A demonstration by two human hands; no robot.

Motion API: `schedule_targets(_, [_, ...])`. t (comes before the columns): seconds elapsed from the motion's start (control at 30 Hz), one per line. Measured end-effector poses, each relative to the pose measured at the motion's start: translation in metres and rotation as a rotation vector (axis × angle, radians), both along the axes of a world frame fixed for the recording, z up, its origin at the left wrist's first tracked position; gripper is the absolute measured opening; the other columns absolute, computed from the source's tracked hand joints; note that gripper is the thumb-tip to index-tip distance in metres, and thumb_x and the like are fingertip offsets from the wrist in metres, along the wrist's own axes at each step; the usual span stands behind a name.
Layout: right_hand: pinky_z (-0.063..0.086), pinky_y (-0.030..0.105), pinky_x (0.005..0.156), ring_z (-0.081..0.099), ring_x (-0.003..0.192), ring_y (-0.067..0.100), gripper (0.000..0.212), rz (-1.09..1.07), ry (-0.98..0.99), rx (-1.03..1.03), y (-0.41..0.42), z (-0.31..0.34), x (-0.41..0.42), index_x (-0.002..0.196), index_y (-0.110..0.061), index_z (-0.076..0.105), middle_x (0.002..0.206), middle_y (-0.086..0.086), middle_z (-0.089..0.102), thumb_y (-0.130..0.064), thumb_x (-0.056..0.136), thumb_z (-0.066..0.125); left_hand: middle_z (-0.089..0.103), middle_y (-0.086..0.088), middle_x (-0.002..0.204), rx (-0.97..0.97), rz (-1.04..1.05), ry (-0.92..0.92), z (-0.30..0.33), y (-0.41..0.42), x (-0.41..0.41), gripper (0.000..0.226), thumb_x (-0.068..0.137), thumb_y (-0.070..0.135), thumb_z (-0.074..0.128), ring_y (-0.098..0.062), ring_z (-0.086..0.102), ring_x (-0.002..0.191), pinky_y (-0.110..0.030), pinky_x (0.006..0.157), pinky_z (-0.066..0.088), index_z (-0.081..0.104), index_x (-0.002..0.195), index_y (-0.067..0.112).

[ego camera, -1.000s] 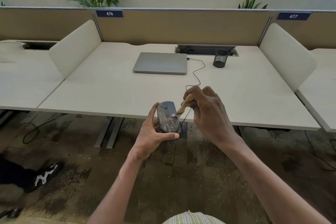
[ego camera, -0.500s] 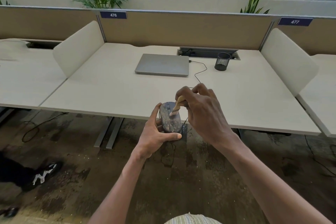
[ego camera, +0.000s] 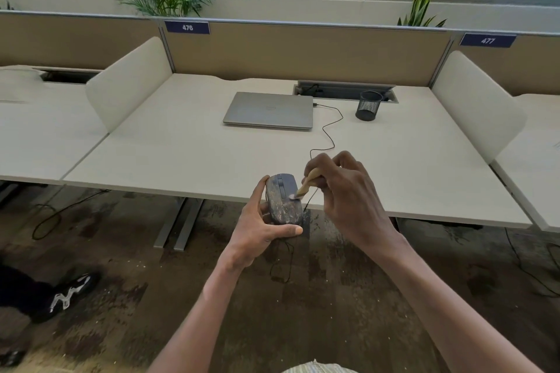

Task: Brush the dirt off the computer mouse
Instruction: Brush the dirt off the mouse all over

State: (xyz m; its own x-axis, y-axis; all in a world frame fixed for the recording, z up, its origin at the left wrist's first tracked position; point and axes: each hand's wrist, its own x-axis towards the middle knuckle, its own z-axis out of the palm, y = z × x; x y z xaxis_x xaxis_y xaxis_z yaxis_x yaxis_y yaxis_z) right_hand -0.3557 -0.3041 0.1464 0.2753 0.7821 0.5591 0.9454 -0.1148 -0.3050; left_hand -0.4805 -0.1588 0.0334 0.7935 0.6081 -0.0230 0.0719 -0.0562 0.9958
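A grey computer mouse (ego camera: 283, 201), speckled with pale dirt, is held in the air in front of the desk's near edge. My left hand (ego camera: 257, 228) grips it from the left and below, thumb along its near end. My right hand (ego camera: 345, 195) pinches a small brush with a wooden handle (ego camera: 309, 181); the pale bristles touch the mouse's right side. The mouse's black cable (ego camera: 328, 133) runs up over the desk to a shut silver laptop (ego camera: 269, 110).
The pale desk (ego camera: 181, 154) has side dividers and a black mesh pen cup (ego camera: 368, 105) by a cable hatch at the back. Dirt specks lie on the dark carpet below. Another person's shoe (ego camera: 68, 294) is at the lower left.
The brush tip has moved from the middle of the mouse's top to its right edge. My left hand keeps the mouse in about the same place.
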Motion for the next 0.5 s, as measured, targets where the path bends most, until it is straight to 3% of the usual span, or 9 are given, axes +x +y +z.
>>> schedule_targets(0.2, [0.054,0.037,0.067,0.054,0.089,0.019,0.027,-0.044,0.103,0.134,0.001,0.000,0.011,0.107,-0.010,0.059,0.093,0.001,0.073,0.009,0.089,0.062,0.069,0.016,0.121,-0.038,-0.007,-0.026,-0.003,0.002,0.000,0.131,0.063,0.007,0.100,-0.009,0.074,0.110,-0.023,0.086,0.060,0.021,0.165,0.034])
schedule_targets(0.37, [0.050,0.032,0.066,0.051,0.088,0.016,0.030,-0.025,0.132,0.094,-0.004,-0.009,0.006,0.106,-0.015,0.057,0.092,-0.003,0.071,0.009,0.089,0.063,0.076,0.024,0.112,-0.051,-0.024,-0.020,-0.007,0.006,-0.001,0.133,0.062,0.008,0.100,-0.010,0.075,0.109,-0.022,0.086,0.060,0.020,0.165,0.035])
schedule_targets(0.5, [0.046,0.027,0.065,0.053,0.088,0.016,0.027,-0.072,0.157,0.170,-0.002,-0.006,0.015,0.106,-0.016,0.056,0.090,-0.003,0.070,0.006,0.092,0.063,0.063,0.009,0.132,-0.060,-0.040,-0.036,-0.006,0.004,-0.003,0.133,0.057,0.018,0.100,-0.009,0.072,0.114,-0.025,0.092,0.060,0.022,0.163,0.038])
